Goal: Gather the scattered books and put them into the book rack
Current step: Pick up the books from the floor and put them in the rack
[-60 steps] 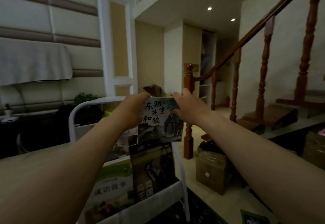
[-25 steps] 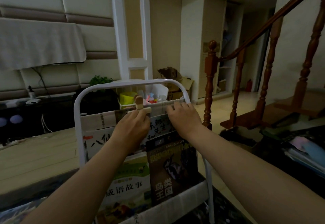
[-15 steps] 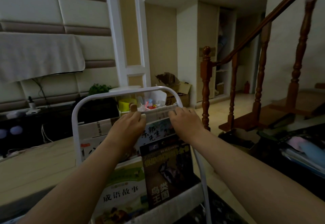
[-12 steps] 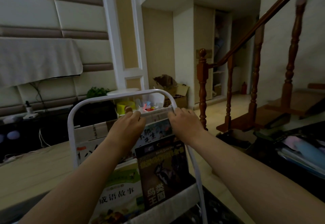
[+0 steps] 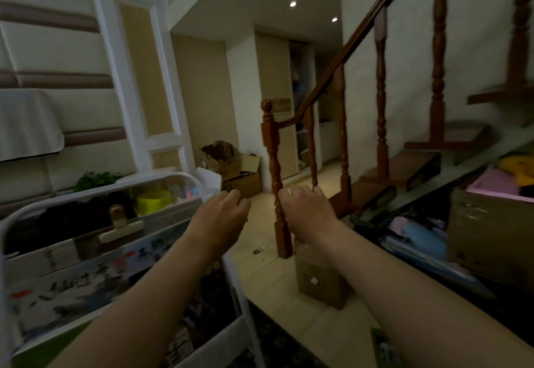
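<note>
Hands: the left hand (image 5: 222, 211) and the right hand (image 5: 306, 208) are both raised in the air and hold nothing. Their fingers are loosely curled. The left hand is just beside the top right corner of the book rack (image 5: 242, 295); contact with it cannot be confirmed. The right hand is well clear of the rack, in front of the stair post (image 5: 276, 191).

Task items: several books stand in the rack's pockets, among them a white-covered book (image 5: 72, 289) with brush lettering. A wooden clip (image 5: 121, 229) sits on the upper pocket. More books appear to lie in a loose heap (image 5: 416, 240) at the right, below the stairs, but blur prevents a count. One further book (image 5: 384, 347) lies flat near the lower right edge of the view.

Handling assessment: the books look like thin paperbacks, so probably light and flexible, with glossy covers that may slip against each other. A flat-lying book is best lifted by one edge, then held at the spine or by both side edges. A single corner grip would likely bend the cover. The pockets look soft, so each book should go in bottom edge first.
</note>
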A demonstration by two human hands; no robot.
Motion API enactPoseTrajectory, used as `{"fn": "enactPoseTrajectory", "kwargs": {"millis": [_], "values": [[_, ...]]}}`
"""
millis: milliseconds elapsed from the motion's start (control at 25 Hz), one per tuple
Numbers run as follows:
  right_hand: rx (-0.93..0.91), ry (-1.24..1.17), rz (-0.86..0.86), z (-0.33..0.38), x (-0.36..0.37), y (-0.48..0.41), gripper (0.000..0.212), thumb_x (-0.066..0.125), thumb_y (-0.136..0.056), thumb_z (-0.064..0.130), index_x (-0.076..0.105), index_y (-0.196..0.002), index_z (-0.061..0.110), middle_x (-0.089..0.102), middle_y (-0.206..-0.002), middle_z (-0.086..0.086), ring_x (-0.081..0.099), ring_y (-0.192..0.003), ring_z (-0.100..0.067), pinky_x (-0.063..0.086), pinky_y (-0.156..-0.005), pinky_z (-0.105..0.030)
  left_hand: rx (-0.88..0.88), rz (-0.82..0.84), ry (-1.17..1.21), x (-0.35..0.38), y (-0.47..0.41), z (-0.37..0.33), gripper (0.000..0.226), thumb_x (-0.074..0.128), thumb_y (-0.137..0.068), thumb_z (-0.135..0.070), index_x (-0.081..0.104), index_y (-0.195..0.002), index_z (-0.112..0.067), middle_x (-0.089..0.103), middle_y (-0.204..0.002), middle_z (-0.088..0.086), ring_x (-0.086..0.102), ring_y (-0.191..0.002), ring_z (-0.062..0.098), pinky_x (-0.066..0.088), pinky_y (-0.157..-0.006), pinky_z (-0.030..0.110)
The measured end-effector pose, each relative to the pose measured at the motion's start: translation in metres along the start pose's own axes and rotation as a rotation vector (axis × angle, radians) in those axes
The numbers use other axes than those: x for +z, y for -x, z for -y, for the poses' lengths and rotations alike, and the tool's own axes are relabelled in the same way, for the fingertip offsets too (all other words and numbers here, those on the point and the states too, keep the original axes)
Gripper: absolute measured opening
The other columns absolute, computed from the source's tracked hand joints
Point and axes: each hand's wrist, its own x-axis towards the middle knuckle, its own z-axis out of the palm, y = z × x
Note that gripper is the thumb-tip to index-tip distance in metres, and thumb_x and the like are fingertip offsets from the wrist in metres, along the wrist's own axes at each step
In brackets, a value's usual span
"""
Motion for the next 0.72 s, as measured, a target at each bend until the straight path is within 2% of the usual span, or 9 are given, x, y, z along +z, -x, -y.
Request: {"fn": "enactPoseTrajectory", "kwargs": {"millis": [160, 360, 440, 600, 720], "values": [[0.067, -0.009, -0.019, -0.061, -0.01, 0.03, 0.027, 0.049, -0.097, 0.019, 0.051, -0.124, 0.015, 0.059, -0.119, -0.009, 0.056, -0.111, -0.029, 0.046, -0.096, -0.046, 0.077, -0.058, 0.097, -0.001, -0.045, -0.067, 0.029, 0.052, -0.098, -0.033, 0.051, -0.124, -0.019, 0.054, -0.119, 0.002, 0.053, -0.102, 0.015, 0.044, -0.085, 0.028], [0.151, 0.021, -0.005, -0.133, -0.003, 0.078, 0.024, 0.052, -0.097, 0.023, 0.051, -0.12, 0.018, 0.059, -0.115, -0.008, 0.056, -0.105, -0.029, 0.043, -0.087, -0.043, 0.162, -0.012, 0.127, 0.011, -0.101, -0.156, 0.031, 0.053, -0.097, -0.034, 0.05, -0.124, -0.018, 0.054, -0.114, 0.003, 0.051, -0.092, 0.016, 0.049, -0.079, 0.03], [0.188, 0.026, 0.043, -0.159, 0.006, 0.102, 0.024, 0.05, -0.095, 0.02, 0.049, -0.119, 0.018, 0.057, -0.115, -0.009, 0.055, -0.105, -0.03, 0.041, -0.087, -0.043, 0.207, 0.02, 0.155, 0.022, -0.116, -0.196, 0.029, 0.05, -0.097, -0.032, 0.05, -0.122, -0.018, 0.055, -0.113, 0.004, 0.051, -0.09, 0.017, 0.049, -0.078, 0.031], [0.304, 0.067, 0.172, -0.211, 0.04, 0.161, 0.028, 0.049, -0.096, 0.022, 0.048, -0.123, 0.018, 0.054, -0.124, -0.012, 0.052, -0.113, -0.033, 0.038, -0.093, -0.046, 0.313, 0.096, 0.262, 0.059, -0.133, -0.282, 0.035, 0.05, -0.097, -0.033, 0.046, -0.128, -0.018, 0.053, -0.12, 0.006, 0.057, -0.098, 0.02, 0.051, -0.078, 0.031], [0.382, 0.077, 0.322, -0.238, 0.075, 0.204, 0.036, 0.049, -0.097, 0.022, 0.044, -0.132, 0.017, 0.052, -0.129, -0.014, 0.048, -0.119, -0.036, 0.037, -0.097, -0.047, 0.397, 0.205, 0.303, 0.093, -0.129, -0.335, 0.03, 0.042, -0.1, -0.038, 0.044, -0.123, -0.017, 0.051, -0.113, 0.008, 0.054, -0.091, 0.024, 0.041, -0.068, 0.033]]}}
